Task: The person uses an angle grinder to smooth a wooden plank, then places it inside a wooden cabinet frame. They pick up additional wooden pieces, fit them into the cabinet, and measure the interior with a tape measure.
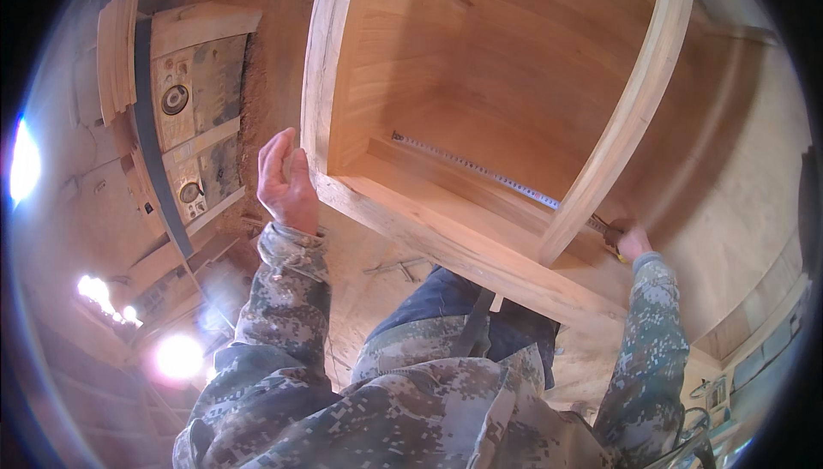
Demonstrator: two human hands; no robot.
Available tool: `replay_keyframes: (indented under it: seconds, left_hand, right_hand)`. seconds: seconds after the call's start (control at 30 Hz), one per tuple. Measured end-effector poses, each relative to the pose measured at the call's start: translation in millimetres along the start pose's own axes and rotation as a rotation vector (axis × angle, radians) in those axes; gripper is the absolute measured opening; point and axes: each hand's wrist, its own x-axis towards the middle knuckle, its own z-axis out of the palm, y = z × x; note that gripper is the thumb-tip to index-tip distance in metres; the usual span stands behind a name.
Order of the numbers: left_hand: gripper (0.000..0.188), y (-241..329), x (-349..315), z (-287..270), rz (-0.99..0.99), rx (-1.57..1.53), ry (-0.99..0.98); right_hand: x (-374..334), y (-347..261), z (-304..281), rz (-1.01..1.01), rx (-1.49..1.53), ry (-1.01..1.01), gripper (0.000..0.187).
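Note:
My right hand (634, 243) is closed around a tape measure at the right side of a wooden cabinet (446, 219). From it the tape blade (514, 184) runs out to the left inside the cabinet, along the inner front ledge and behind an upright wooden divider (619, 135). The tape's far end lies near the cabinet's left inner corner. Most of the tape measure's case is hidden by my fingers. Just outside the left front post (319, 75), my left hand (287, 182) is raised with fingers slightly bent and apart, holding nothing.
On the left, a machine bench (201, 83) with round dark fittings stands amid sawdust beside stacked boards (117, 53). Metal pieces (399, 268) lie on the floor under the cabinet's front rail. Boards and other items lean at the far right.

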Motion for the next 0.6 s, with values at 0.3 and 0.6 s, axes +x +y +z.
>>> replay_keyframes:
  seconds: [0.3, 0.6]
  left_hand:
    - [0.028, 6.6, -25.8, 28.7, 0.601, 0.265, -0.250]
    - [0.022, 28.2, -24.9, 33.5, 0.364, 0.115, -0.485]
  right_hand:
    - [1.4, 1.4, 5.8, -0.001, -0.237, -0.120, 0.027]
    - [-23.0, -60.0, -34.7, 0.094, -0.038, -0.069, 0.024]
